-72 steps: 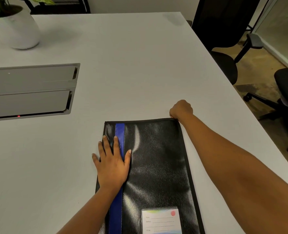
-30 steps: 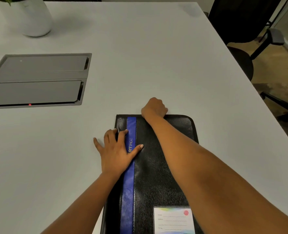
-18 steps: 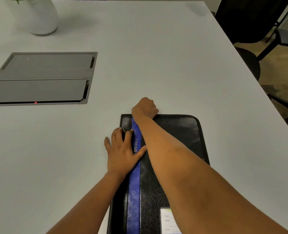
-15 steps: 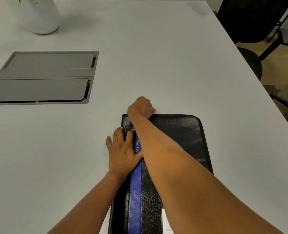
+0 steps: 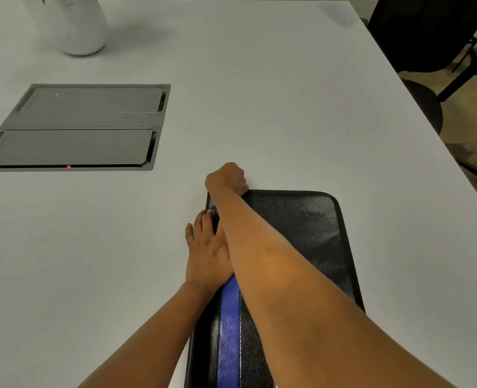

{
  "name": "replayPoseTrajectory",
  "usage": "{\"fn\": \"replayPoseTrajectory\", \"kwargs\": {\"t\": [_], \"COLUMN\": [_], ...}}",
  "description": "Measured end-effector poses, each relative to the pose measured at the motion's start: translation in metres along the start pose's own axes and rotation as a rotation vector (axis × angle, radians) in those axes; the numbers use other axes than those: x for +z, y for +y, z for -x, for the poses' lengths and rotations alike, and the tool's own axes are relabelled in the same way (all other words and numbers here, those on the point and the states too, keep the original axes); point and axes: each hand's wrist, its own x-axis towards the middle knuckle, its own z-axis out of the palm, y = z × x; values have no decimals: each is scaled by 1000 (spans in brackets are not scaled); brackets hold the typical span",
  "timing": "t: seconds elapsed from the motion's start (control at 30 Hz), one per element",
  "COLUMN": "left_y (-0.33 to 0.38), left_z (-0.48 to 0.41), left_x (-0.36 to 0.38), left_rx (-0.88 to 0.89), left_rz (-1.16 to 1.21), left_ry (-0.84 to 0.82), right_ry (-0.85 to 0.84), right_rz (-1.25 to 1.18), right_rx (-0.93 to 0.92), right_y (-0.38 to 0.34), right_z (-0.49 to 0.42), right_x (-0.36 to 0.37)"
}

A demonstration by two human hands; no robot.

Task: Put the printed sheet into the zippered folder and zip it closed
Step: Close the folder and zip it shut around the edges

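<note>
A black zippered folder point(image 5: 310, 233) with a blue stripe point(image 5: 229, 326) lies flat on the white table point(image 5: 259, 107), near the front edge. My right hand point(image 5: 227, 179) is curled at the folder's far left corner, pinching the zipper pull, which the fingers hide. My left hand point(image 5: 206, 253) presses flat on the folder's left edge, partly covered by my right forearm, which crosses over it. The printed sheet is not visible.
A grey cable hatch point(image 5: 77, 127) with a red light is set into the table at the left. A white plant pot point(image 5: 72, 23) stands at the far left. Black office chairs point(image 5: 427, 51) stand beyond the table's right edge.
My right hand has travelled along the folder's far edge from the right corner to the left corner, crossing over my left hand. My left hand has stayed pressed on the folder.
</note>
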Motion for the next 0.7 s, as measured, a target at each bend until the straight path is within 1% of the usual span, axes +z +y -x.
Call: {"fn": "replayPoseTrajectory", "kwargs": {"t": [0.07,0.13,0.23,0.33,0.4,0.5,0.57,0.7], "left_y": [2,4,-1,-3,-2,-2,-2,-4], "left_z": [1,2,1,0,0,3,7,21], "left_x": [1,-2,2,5,3,4,7,12], "left_rx": [36,12,2,-2,-3,-9,-29,-45], "left_rz": [75,112,61,23,3,14,18,1], "left_ry": [56,47,-21,-34,-44,-34,-77,-154], "right_ry": [7,-3,-47,-88,-78,-77,-83,-50], "right_rz": [16,46,-21,-135,-141,-12,112,472], "right_rx": [-10,-52,-181,-306,-376,-472,-513,-628], "right_y": [2,7,19,38,51,71,87,121], "right_z": [-1,-1,0,8,16,27,36,53], "right_x": [2,3,2,-4,-8,-13,-19,-33]}}
